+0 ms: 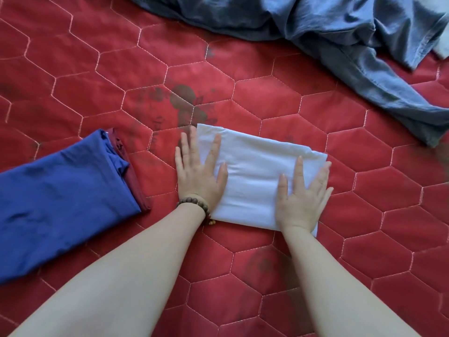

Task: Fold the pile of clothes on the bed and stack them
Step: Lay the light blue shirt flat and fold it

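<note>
Bright, even daylight, soft and diffuse, with only faint shadows beside the forearms. No glare. Sharp at centre; slightly smeared towards the right edge and far corners. Wide-angle bending of the quilt (pixel 243 69) stitching near the borders. Colours saturated.

Two hands are in view, the left hand (pixel 198 176) and the right hand (pixel 302 200). One white folded cloth (pixel 255 176) lies on the bed. One stack of two folded pieces sits to the left: one blue folded garment (pixel 60 195) on top and one dark red piece (pixel 132 176) showing under its edge. One crumpled grey-blue garment (pixel 340 40) lies at the top. One beaded bracelet (pixel 199 203) circles the left wrist. One red quilted bed cover (pixel 121 69) lies beneath everything.
</note>
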A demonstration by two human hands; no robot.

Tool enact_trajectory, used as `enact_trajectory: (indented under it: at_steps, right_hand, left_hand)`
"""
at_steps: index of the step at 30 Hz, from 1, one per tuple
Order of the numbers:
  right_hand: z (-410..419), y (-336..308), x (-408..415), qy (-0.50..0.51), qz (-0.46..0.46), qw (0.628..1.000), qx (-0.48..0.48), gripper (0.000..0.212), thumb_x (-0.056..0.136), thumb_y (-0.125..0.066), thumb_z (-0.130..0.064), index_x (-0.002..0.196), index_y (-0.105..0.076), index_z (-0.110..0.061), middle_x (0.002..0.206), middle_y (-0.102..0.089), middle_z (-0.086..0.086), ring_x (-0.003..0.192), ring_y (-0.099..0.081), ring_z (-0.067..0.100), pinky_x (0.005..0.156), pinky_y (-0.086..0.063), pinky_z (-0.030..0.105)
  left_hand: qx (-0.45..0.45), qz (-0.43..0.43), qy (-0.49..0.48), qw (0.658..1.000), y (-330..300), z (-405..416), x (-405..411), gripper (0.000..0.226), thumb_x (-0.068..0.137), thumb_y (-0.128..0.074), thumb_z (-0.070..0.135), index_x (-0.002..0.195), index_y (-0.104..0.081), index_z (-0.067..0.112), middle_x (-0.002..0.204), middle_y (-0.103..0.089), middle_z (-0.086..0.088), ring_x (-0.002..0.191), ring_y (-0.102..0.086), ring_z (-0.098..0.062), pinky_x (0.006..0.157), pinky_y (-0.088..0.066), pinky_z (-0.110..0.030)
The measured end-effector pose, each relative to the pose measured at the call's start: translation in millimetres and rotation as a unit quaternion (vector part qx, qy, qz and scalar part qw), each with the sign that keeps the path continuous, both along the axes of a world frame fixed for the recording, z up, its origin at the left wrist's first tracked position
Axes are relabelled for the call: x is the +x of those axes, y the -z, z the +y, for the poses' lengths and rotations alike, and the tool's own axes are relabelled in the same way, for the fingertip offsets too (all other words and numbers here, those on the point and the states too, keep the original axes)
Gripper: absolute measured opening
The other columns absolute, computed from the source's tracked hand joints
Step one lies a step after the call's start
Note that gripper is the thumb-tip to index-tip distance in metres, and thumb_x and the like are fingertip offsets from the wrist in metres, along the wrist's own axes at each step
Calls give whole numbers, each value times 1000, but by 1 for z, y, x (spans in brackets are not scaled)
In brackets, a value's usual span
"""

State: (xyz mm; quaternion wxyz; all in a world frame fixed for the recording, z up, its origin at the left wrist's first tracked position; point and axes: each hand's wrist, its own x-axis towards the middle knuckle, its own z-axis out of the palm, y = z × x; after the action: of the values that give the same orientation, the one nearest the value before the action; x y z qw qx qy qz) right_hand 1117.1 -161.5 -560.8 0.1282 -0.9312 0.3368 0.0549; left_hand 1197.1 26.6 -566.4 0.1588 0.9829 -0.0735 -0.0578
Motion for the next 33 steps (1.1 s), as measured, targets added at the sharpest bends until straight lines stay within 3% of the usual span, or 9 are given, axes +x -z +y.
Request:
enact_trajectory:
  at_steps: [3,5,9,11,14,17,21,26,33]
  right_hand:
    - [0,-11,1,54,0,998,13,58,92,-37,-65,146,-33,-44,161,-11,11,145,-19,26,115,-13,45]
    - [-7,-18,-2,65,5,997,28,56,90,-46,-63,142,-39,-45,155,-25,7,137,-27,27,108,-24,46]
    - [-28,-38,-6,75,10,984,159,56,91,-53,-54,143,-38,-45,121,-40,7,100,-46,24,86,-38,33]
    - [-33,-48,-9,28,50,979,194,59,94,-51,-50,148,-29,-42,114,-47,12,102,-50,29,84,-34,33]
    - [-33,-59,-13,-6,36,969,244,59,96,-54,-38,150,-32,-31,136,-54,10,126,-47,30,98,-32,32]
    - [-16,-71,-13,-21,12,968,251,54,95,-57,-34,145,-42,-22,144,-49,4,132,-44,24,99,-28,24]
    - [30,-95,8,-85,-15,962,258,65,85,-49,-50,142,-46,-20,141,-53,3,130,-46,23,100,-31,28]
    - [122,-107,50,-170,-14,938,302,50,94,-58,-28,142,-47,-20,140,-53,5,130,-46,21,98,-28,22]
    - [263,-98,93,-277,-28,905,321,49,96,-58,-25,143,-44,-24,129,-56,7,119,-49,20,83,-24,12]
  left_hand:
    - [-34,6,-61,998,-5,0,-3,56,92,-39,46,147,-37,35,148,-33,-23,138,-30,-38,111,-27,-49]
    - [-63,-1,-62,996,-12,1,-4,54,89,-46,44,143,-44,35,129,-47,-19,115,-48,-37,98,-40,-46]
    - [-129,111,-88,982,-29,8,-3,53,92,-57,39,143,-41,39,104,-43,-7,86,-56,-30,80,-45,-35]
    - [-144,142,-71,977,-34,16,-5,54,92,-59,37,144,-41,36,101,-44,-5,93,-55,-29,83,-41,-33]
    - [-159,136,-60,976,-41,29,-15,54,92,-62,30,143,-45,24,114,-54,-8,107,-55,-28,89,-41,-35]
    - [-160,109,-77,978,-56,46,-29,54,90,-64,25,141,-48,16,122,-57,-10,112,-55,-30,90,-43,-41]
    - [-164,76,-157,971,-81,95,-47,55,90,-65,26,141,-48,17,133,-53,-8,118,-53,-29,93,-41,-39]
    - [-151,29,-256,954,-111,196,-65,53,90,-66,24,140,-49,16,138,-52,-6,123,-51,-23,95,-38,-29]
    - [-96,-10,-336,937,-111,325,-69,52,91,-64,21,140,-49,12,130,-55,-10,110,-57,-28,86,-41,-31]
